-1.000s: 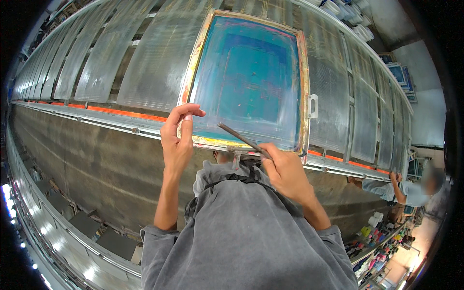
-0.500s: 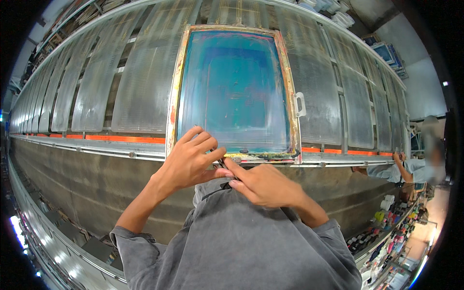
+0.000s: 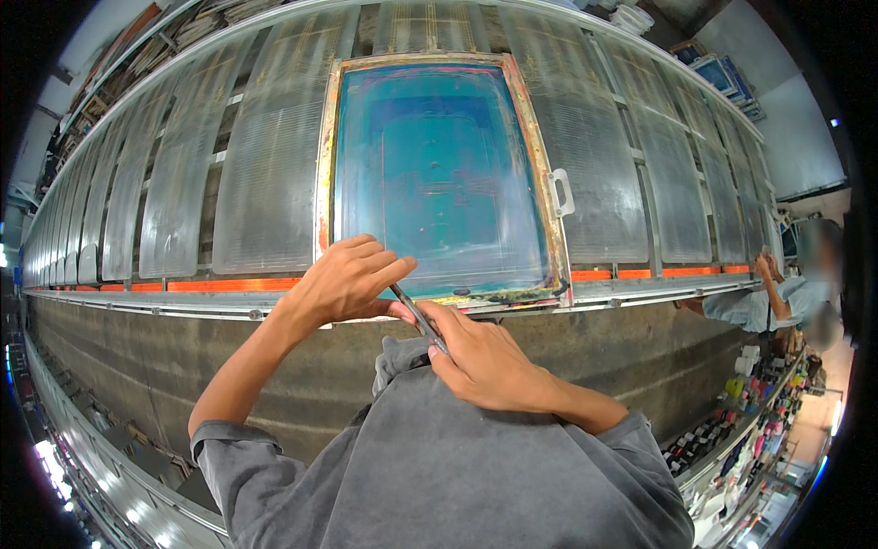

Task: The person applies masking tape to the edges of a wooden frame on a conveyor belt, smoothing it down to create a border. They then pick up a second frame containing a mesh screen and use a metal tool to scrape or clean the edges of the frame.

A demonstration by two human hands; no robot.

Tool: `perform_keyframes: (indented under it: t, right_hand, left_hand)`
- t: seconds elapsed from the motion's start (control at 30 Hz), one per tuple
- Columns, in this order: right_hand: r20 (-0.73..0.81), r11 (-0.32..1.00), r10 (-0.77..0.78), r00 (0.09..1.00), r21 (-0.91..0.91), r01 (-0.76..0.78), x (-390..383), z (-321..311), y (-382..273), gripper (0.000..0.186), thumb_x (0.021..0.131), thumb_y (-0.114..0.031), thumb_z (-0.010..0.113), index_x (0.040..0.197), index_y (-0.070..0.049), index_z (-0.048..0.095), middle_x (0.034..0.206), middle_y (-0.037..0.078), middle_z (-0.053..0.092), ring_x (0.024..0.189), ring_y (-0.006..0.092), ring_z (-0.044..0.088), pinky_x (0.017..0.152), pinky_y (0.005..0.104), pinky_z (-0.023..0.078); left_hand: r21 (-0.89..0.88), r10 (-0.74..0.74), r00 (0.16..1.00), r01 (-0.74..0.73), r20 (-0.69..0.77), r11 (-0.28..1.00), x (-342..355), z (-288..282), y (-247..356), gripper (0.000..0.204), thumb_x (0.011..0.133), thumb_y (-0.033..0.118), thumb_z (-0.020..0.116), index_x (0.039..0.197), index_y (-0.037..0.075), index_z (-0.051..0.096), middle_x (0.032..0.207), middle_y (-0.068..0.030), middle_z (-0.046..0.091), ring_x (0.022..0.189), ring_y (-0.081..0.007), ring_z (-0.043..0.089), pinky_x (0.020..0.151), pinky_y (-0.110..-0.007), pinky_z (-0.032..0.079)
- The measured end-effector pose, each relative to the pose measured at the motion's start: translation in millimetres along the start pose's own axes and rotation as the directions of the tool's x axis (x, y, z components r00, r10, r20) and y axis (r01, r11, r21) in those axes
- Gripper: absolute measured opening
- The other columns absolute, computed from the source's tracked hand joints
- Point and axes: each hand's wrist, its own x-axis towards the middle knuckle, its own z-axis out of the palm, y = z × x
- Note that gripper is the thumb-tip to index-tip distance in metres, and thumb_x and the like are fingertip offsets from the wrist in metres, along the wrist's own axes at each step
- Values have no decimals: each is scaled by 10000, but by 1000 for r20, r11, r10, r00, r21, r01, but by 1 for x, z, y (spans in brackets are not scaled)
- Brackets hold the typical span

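**A:** What do you have on the head view?

**B:** From my end, both hands meet low in the middle, just in front of the near edge of a printing screen (image 3: pixel 437 174). My right hand (image 3: pixel 485 366) is curled shut around a thin dark tool (image 3: pixel 419 317), thumb and fingers pressed on its lower end. The tool slants up and to the left from that grip.

**A:** And the left?

**B:** My left hand (image 3: pixel 352 279) sits just above, fingers bent and close together, its fingertips touching the upper end of the same tool. Whether it truly pinches it or only rests against it, I cannot tell.

**A:** Where is the screen itself?

**B:** Lying flat on the long table (image 3: pixel 183 192), its blue-green mesh framed by a paint-stained wooden border. A white handle (image 3: pixel 561 193) sticks out from its right side. An orange strip (image 3: pixel 233 285) runs along the table's near rail, passing under the frame's front edge.

**A:** Anything else?

**B:** My grey shirt (image 3: pixel 439 476) fills the bottom. At the far right another person (image 3: pixel 786 297) leans on the table, one hand raised to the rail.
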Motion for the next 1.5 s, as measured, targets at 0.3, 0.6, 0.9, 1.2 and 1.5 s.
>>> perform_keyframes:
  t: [0.3, 0.6, 0.9, 1.2, 1.5]
  right_hand:
    - [27, 825, -22, 999, -564, 33, 17, 10, -4, 236, 988, -181, 601, 1083, 5, 492, 542, 123, 626, 490, 285, 670, 434, 418, 459]
    - [72, 766, -138, 988, -624, 152, 20, 3, -4, 236, 1053, -247, 553, 988, -25, 508, 451, 84, 560, 382, 238, 598, 405, 366, 429]
    - [364, 441, -537, 760, -647, 622, 118, -42, 58, 144, 920, -168, 594, 1062, -142, 602, 930, 43, 682, 880, 198, 675, 772, 378, 473]
    - [52, 591, -781, 623, -261, 763, 128, -7, 56, 572, 867, -120, 739, 1402, -61, 547, 1197, 151, 592, 1092, 342, 611, 898, 455, 523]
    - [171, 872, -214, 962, -410, 267, 68, -52, 12, 533, 981, -301, 639, 1390, 13, 500, 1128, 237, 673, 957, 394, 686, 803, 468, 541]
  left_hand:
    - [71, 3, 983, 11, -186, 997, 5, 9, 16, 552, 790, 632, 687, 752, 126, 471, 755, -34, 443, 746, -238, 483, 745, -370, 424]
    - [81, -50, 943, 81, -330, 993, 4, 25, 25, 589, 776, 665, 597, 736, 104, 423, 730, -51, 356, 712, -244, 445, 732, -371, 416]
    - [-308, -966, 252, 916, -51, 256, 17, 37, 182, 334, 1045, 358, 577, 888, 71, 507, 797, -187, 618, 627, -339, 605, 658, -448, 484]
    - [-944, -919, 393, 290, -35, 159, -10, 76, 164, 329, 1032, 246, 535, 1233, -15, 537, 1012, -132, 657, 875, -239, 638, 834, -397, 499]
    - [-647, -683, 649, 370, -334, 667, 14, 119, 134, 81, 901, 121, 612, 926, 55, 652, 816, -99, 658, 914, -324, 656, 1066, -521, 426]
